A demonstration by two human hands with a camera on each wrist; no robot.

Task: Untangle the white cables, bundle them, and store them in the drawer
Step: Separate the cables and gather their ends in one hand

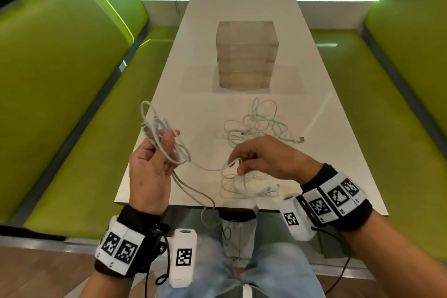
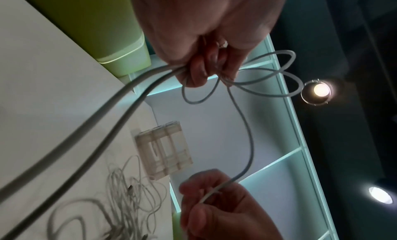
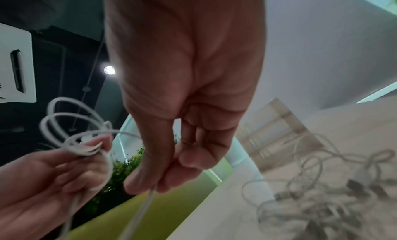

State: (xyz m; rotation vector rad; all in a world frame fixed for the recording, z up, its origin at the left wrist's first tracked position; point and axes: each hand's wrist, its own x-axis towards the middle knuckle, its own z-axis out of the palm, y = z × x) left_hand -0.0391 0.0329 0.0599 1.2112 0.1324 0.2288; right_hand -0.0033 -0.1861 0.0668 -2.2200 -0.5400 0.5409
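My left hand (image 1: 154,159) is raised over the table's near left corner and grips a small coil of white cable (image 1: 167,138) between thumb and fingers; the loops stick out above it (image 2: 277,80). One strand (image 1: 210,167) runs from the coil to my right hand (image 1: 261,159), which pinches it between thumb and forefinger (image 3: 154,186). Two more strands hang from the left hand down past the table edge (image 1: 193,191). A tangled heap of white cables (image 1: 256,126) lies on the white table (image 1: 326,143), and another loose pile (image 1: 244,186) sits under my right hand. The clear drawer unit (image 1: 246,53) stands mid-table, drawers closed.
Green benches (image 1: 72,104) flank the narrow table on both sides (image 1: 387,109). The table's near edge (image 1: 183,204) is just in front of my legs. Wrist-mounted camera units sit below both hands.
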